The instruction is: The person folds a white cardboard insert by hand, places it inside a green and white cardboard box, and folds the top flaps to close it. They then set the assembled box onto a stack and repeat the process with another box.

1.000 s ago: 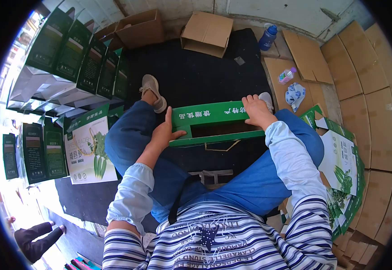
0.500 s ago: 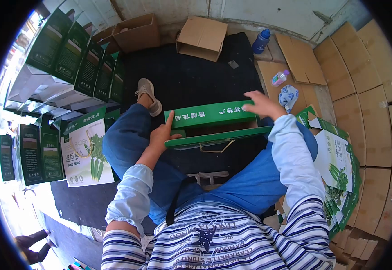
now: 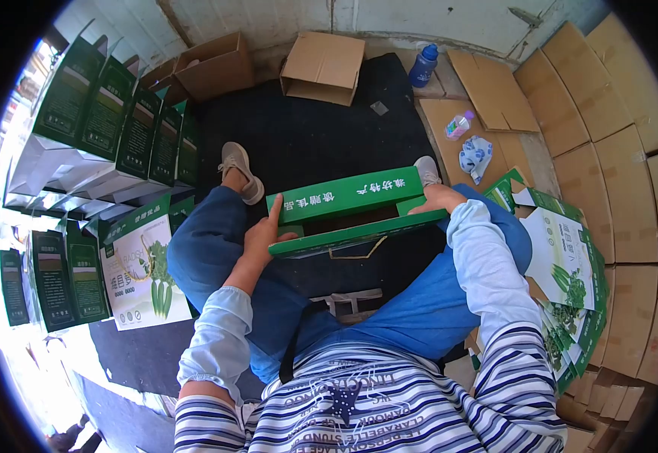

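Observation:
A green cardboard gift box (image 3: 352, 192) with white lettering on its top flap is between my legs, its top partly open and a rope handle (image 3: 359, 251) hanging on the near side. My left hand (image 3: 259, 240) grips its left end, index finger stretched along the edge and thumb by the small end flap. At the other end my right hand (image 3: 441, 200) holds the right corner, thumb over the end flap; its other fingers are partly hidden. Dark space shows in the opening between the two long panels.
Standing green-and-white boxes (image 3: 144, 132) line the left side. Flat printed cartons (image 3: 563, 253) lie at my right, before stacked brown cartons (image 3: 627, 189). An open brown box (image 3: 323, 66), a blue bottle (image 3: 424, 66) and a small clear bottle (image 3: 459, 125) are farther back.
My right hand has come down from above the box onto its right end, and the end flap there is now folded in. My left hand stays at the left end.

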Motion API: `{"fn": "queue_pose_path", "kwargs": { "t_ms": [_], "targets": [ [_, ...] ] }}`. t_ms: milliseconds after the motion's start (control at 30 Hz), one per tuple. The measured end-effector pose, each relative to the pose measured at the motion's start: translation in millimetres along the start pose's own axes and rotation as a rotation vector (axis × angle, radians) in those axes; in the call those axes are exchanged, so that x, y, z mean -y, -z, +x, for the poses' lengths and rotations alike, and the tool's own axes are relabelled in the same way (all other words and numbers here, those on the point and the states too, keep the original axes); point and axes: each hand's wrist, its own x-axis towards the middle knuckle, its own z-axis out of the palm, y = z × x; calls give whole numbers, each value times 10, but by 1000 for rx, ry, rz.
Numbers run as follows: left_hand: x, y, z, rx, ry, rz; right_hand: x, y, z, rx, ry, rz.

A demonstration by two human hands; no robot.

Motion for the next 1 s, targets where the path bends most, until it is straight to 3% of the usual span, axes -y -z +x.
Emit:
{"fn": "queue_pose_path", "kwargs": {
  "t_ms": [233,333,433,467,633,800,900,1000],
  "targets": [
    [1,-17,-12,-4,19,-23,-152,-180,41,-212,156,26],
    [13,41,-25,15,36,-85,-146,12,-16,38,-74,73],
    [18,30,-32,2,12,-134,-46,226,-343,-53,-117,324],
    [42,23,-37,-12,2,-144,14,320,-451,-50,-155,271],
    [57,86,-74,30,-23,-158,287,474,-1024,-135,42,103],
    [28,88,-90,40,-28,-184,266,422,-1067,-162,80,166],
    [18,81,-93,28,-17,-198,57,253,-880,2,-24,-154],
    [20,80,-104,-15,-47,-287,25,62,-866,-35,48,-212]
  ]
}}
